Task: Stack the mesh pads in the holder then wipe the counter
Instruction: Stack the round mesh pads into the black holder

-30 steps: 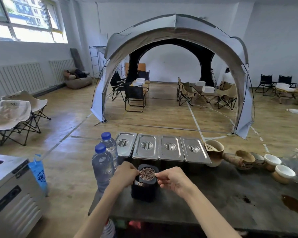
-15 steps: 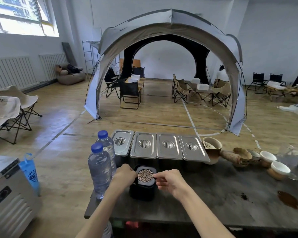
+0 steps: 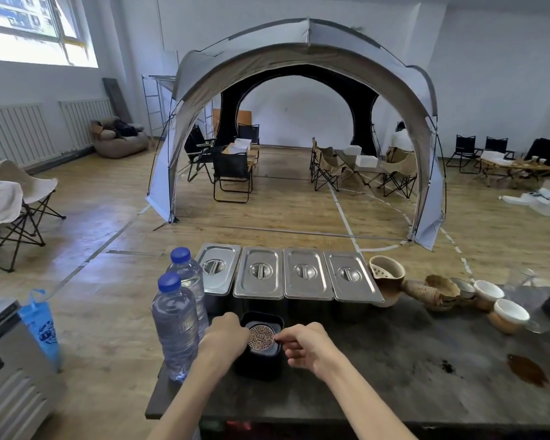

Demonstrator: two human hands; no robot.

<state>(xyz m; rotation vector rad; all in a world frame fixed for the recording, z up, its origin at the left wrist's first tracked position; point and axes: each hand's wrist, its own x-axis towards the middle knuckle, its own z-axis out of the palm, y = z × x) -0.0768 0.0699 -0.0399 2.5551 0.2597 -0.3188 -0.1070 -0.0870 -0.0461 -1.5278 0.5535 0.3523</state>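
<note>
Lower now, the round mesh pad (image 3: 261,336) lies flat in the top of the black holder (image 3: 257,365). Two water bottles (image 3: 175,325) stand just left of the holder. The left hand (image 3: 226,336) curls at the holder's left edge; I cannot tell what it grips. The right hand (image 3: 305,346) pinches the pad's right rim. A brown spill (image 3: 527,373) lies far right of the holder.

Your left hand (image 3: 224,336) and right hand (image 3: 308,347) are bare. Left forearm (image 3: 188,398), entering from 7 o'clock, and right forearm (image 3: 362,404), from 5 o'clock, are bare as well, uncovered from wrist down to the frame edge.
</note>
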